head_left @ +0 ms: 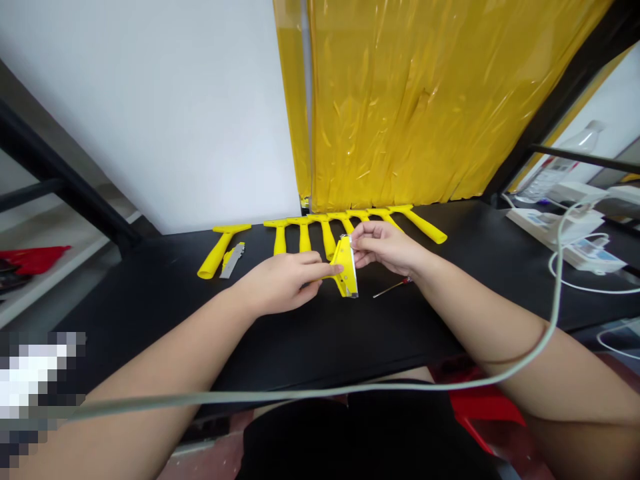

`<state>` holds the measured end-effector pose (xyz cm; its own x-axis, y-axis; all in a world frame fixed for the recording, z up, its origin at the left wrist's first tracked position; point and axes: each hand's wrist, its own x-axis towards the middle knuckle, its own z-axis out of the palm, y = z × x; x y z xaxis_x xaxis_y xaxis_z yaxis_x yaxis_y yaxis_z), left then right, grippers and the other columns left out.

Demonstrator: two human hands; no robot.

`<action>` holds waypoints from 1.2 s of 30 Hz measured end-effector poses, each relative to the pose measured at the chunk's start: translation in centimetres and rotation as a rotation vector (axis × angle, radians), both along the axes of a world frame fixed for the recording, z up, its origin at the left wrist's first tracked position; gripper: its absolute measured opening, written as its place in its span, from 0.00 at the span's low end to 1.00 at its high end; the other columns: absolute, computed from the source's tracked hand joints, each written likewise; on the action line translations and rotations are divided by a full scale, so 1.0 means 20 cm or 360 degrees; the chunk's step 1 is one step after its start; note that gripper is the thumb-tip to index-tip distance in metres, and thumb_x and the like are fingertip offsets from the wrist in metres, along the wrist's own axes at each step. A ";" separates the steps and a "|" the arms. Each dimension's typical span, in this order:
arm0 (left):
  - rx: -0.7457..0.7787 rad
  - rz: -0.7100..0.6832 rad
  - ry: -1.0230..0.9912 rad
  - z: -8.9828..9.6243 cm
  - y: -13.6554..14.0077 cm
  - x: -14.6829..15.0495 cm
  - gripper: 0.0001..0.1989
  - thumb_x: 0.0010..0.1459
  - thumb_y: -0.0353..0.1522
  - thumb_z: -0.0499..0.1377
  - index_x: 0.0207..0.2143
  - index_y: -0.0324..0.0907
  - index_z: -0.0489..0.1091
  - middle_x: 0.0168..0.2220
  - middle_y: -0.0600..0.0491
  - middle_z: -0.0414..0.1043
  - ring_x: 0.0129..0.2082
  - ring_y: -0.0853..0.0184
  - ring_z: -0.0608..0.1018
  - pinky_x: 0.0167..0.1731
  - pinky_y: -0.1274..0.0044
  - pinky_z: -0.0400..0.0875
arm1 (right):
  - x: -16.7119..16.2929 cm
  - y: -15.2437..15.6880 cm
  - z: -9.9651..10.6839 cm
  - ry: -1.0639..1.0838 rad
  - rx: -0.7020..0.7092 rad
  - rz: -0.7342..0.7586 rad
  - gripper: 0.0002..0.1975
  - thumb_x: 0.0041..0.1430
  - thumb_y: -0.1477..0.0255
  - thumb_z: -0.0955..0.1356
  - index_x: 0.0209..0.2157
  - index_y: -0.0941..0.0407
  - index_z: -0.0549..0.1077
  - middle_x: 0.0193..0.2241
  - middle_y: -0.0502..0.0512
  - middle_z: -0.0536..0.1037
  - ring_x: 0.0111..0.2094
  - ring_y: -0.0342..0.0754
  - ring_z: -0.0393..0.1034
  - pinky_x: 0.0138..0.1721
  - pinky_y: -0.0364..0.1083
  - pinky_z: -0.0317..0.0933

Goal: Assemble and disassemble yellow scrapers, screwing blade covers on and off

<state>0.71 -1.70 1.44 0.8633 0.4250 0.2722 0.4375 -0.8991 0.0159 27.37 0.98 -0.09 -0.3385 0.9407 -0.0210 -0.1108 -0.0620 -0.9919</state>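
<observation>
My left hand (285, 281) is closed round the handle of a yellow scraper (344, 270), its index finger stretched along the head. A pale metal edge runs down the head's right side. At the upper end of that edge, the bent fingers of my right hand (383, 247) pinch the scraper. Behind both hands lies a row of yellow scraper handles (327, 239). Another yellow handle (217, 252) rests at the left, beside a grey metal blade piece with yellow parts (233, 260). Below my right wrist lies a thin screwdriver (393, 287), its red end partly behind the wrist.
Everything lies on a black tabletop (300, 347). A white panel (165, 113) and yellow plastic sheeting (425, 107) stand at the back. To the right are white power strips (565, 237) and a plastic bottle (560, 163). A pale cable (380, 387) crosses in front of my arms.
</observation>
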 end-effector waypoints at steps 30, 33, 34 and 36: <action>0.0047 -0.0012 -0.0010 -0.01 0.00 0.01 0.24 0.68 0.27 0.53 0.63 0.49 0.71 0.40 0.53 0.76 0.33 0.69 0.77 0.32 0.79 0.70 | 0.02 0.01 -0.01 -0.0022 -0.0007 0.0102 0.21 0.45 0.66 0.84 0.34 0.57 0.75 0.26 0.50 0.81 0.26 0.44 0.80 0.32 0.42 0.80; 0.0070 -0.0008 -0.0005 -0.01 0.01 0.01 0.24 0.69 0.27 0.53 0.64 0.48 0.70 0.39 0.53 0.76 0.33 0.69 0.77 0.32 0.78 0.70 | 0.02 0.01 -0.01 -0.0025 0.0019 0.0095 0.22 0.45 0.65 0.84 0.34 0.57 0.75 0.26 0.50 0.81 0.26 0.43 0.80 0.32 0.43 0.80; 0.0077 -0.0005 -0.0003 -0.01 0.01 0.00 0.24 0.69 0.27 0.53 0.64 0.48 0.70 0.39 0.53 0.76 0.33 0.69 0.77 0.31 0.78 0.70 | 0.02 0.01 -0.01 -0.0023 0.0028 0.0089 0.21 0.45 0.65 0.84 0.34 0.57 0.75 0.27 0.50 0.81 0.26 0.43 0.79 0.33 0.43 0.80; 0.0086 -0.0005 -0.0005 -0.01 0.01 0.00 0.24 0.69 0.27 0.53 0.64 0.47 0.70 0.38 0.53 0.76 0.33 0.69 0.77 0.31 0.78 0.70 | 0.02 0.01 -0.01 -0.0021 0.0039 0.0081 0.21 0.45 0.65 0.84 0.34 0.58 0.75 0.27 0.51 0.81 0.26 0.43 0.79 0.33 0.42 0.80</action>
